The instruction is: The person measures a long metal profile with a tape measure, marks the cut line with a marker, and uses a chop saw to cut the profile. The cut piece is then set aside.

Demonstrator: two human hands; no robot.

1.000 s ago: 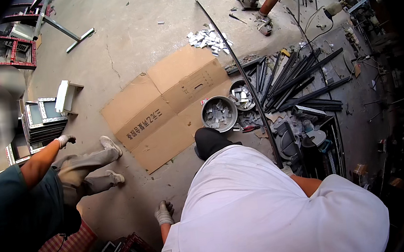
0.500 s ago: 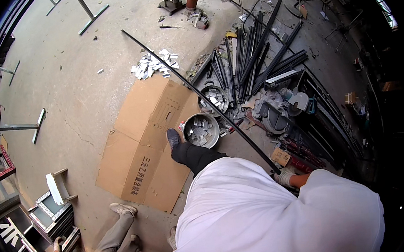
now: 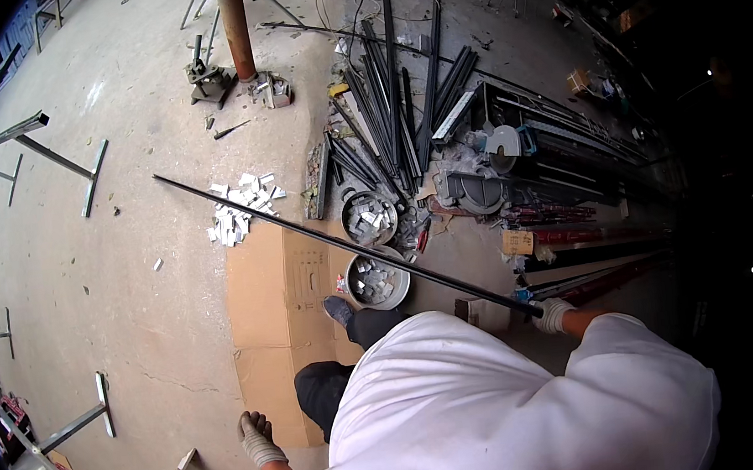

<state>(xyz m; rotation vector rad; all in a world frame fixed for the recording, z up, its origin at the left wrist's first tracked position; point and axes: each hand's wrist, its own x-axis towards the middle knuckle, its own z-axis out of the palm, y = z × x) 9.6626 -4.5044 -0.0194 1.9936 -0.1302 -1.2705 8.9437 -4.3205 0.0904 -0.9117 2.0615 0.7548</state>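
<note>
My right hand (image 3: pixel 553 315), in a pale knit glove, is closed around one end of a long, thin black metal bar (image 3: pixel 341 243). The bar slants away to the far left. It crosses over a metal basin (image 3: pixel 407 291) of small metal pieces, and its far end lies over a pile of small white metal pieces (image 3: pixel 237 220). My left hand (image 3: pixel 258 438) wears a glove with dark fingers and hangs low at the left, beside a flattened cardboard sheet (image 3: pixel 263 375). It holds nothing, with its fingers loosely apart.
A second pan (image 3: pixel 347 229) of metal pieces stands behind the basin. Many dark metal bars (image 3: pixel 396 95) lie in a heap ahead, beside a cut-off saw (image 3: pixel 473 190). A rust-brown post (image 3: pixel 236 29) rises at the back. Metal trestles (image 3: pixel 56 158) stand at the left.
My view has swung right. My right hand still grips the bar, which now slants flatter. My left hand has come into clear view at the left, and the other person has left the picture.
</note>
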